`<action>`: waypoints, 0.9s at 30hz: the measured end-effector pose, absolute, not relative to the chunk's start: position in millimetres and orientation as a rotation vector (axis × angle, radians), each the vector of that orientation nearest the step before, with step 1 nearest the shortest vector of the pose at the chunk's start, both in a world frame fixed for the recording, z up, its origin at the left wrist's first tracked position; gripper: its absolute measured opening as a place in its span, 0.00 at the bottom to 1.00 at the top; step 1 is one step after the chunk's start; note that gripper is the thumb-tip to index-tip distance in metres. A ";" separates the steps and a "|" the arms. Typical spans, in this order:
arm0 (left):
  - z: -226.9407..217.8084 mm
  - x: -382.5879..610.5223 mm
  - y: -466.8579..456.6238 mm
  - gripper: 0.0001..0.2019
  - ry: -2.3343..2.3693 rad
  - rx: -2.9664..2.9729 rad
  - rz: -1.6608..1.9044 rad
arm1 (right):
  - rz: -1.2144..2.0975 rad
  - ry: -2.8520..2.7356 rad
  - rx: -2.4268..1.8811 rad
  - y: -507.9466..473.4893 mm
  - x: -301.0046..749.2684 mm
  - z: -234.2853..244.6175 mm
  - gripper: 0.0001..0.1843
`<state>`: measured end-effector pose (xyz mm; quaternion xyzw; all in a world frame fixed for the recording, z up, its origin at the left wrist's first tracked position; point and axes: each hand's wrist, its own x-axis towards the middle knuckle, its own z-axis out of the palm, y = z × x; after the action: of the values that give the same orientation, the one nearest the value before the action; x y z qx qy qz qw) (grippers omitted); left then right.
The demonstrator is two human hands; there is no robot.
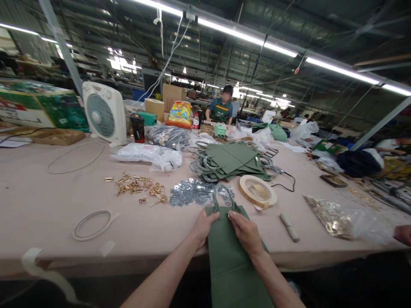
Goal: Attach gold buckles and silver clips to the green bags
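Note:
A green fabric bag piece [233,265] with looped handles [221,194] hangs over the table's near edge. My left hand [203,225] grips its upper left corner, fingers curled onto the cloth. My right hand [245,231] pinches its top edge just right of the handles. Right beyond my hands lie a heap of small silver metal parts [189,191] and a scatter of gold metal fittings [141,188]. A stack of matching green bag pieces [233,161] lies further back.
A tape roll [257,191], a rolled strip [289,227] and a clear bag of gold parts [337,218] lie to the right. A white fan [104,113], plastic bags [150,155] and boxes stand behind. A person in a green apron [221,109] works at the far end. Another person's hand [403,234] shows at right.

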<state>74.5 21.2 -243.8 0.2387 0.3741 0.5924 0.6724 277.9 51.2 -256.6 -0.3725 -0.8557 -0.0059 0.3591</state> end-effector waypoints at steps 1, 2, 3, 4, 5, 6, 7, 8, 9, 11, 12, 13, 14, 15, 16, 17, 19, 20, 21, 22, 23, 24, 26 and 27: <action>-244.7 74.5 21.4 0.26 0.835 0.538 1.334 | -0.035 -2.204 -0.961 52.0 277.6 -257.9 0.16; -245.4 74.5 21.6 0.26 0.828 0.536 1.336 | -0.055 -2.201 -0.961 52.9 277.3 -259.2 0.16; -246.1 74.5 21.8 0.26 0.823 0.533 1.338 | -0.072 -2.198 -0.962 53.8 277.1 -260.4 0.16; -246.6 74.5 21.9 0.26 0.818 0.526 1.340 | -0.084 -2.197 -0.960 54.8 277.2 -261.2 0.16; -247.0 74.6 22.0 0.26 0.814 0.516 1.341 | -0.089 -2.199 -0.953 55.9 277.6 -261.4 0.16; -247.2 74.6 22.1 0.26 0.810 0.505 1.342 | -0.083 -2.202 -0.942 57.0 278.4 -261.0 0.16; -247.1 74.6 22.2 0.26 0.808 0.493 1.342 | -0.068 -2.210 -0.924 58.1 279.6 -260.0 0.17; -247.0 74.6 22.3 0.26 0.807 0.484 1.340 | -0.043 -2.222 -0.900 59.3 281.3 -258.4 0.17; -246.6 74.6 22.4 0.26 0.810 0.477 1.336 | -0.014 -2.237 -0.874 60.4 283.4 -256.6 0.18; -245.8 74.6 22.8 0.25 0.822 0.476 1.328 | 0.038 -2.274 -0.831 62.4 288.2 -253.1 0.21; -245.4 74.6 22.9 0.25 0.827 0.480 1.324 | 0.051 -2.292 -0.818 63.2 290.5 -251.9 0.22; -245.1 74.6 23.1 0.25 0.830 0.486 1.322 | 0.053 -2.306 -0.810 63.8 292.5 -251.2 0.23; -244.9 74.6 23.2 0.24 0.831 0.491 1.323 | 0.046 -2.313 -0.807 64.3 294.1 -251.2 0.23; -244.8 74.6 23.2 0.24 0.828 0.496 1.326 | 0.034 -2.315 -0.809 64.6 295.1 -251.7 0.23; -244.8 74.5 23.2 0.25 0.824 0.502 1.328 | 0.020 -2.314 -0.814 64.7 295.6 -252.5 0.23; -244.8 74.4 23.1 0.25 0.820 0.510 1.330 | 0.004 -2.310 -0.823 64.7 295.5 -253.4 0.23; -244.7 74.3 22.8 0.25 0.816 0.532 1.334 | -0.022 -2.309 -0.847 64.4 294.3 -254.6 0.22; -244.5 74.1 22.7 0.26 0.816 0.545 1.334 | -0.032 -2.312 -0.860 64.1 293.3 -254.6 0.21; -244.2 74.0 22.6 0.26 0.818 0.557 1.332 | -0.042 -2.317 -0.874 63.7 292.2 -254.1 0.21; -243.8 73.9 22.4 0.26 0.820 0.566 1.330 | -0.051 -2.325 -0.887 63.3 291.2 -253.2 0.21; -243.5 73.8 22.3 0.26 0.822 0.571 1.328 | -0.060 -2.334 -0.898 62.8 290.2 -251.9 0.21; -243.2 73.7 22.2 0.26 0.825 0.575 1.325 | -0.070 -2.346 -0.908 62.3 289.5 -250.6 0.21; -242.9 73.5 21.9 0.26 0.833 0.579 1.322 | -0.091 -2.367 -0.921 61.5 288.6 -248.2 0.21; -242.9 73.5 21.7 0.26 0.838 0.580 1.323 | -0.098 -2.375 -0.925 61.3 288.4 -247.5 0.21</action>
<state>73.5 21.7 -242.9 0.2573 0.3721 0.5874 0.6710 288.4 61.3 -247.5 -0.3470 -0.8907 -0.0369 0.2913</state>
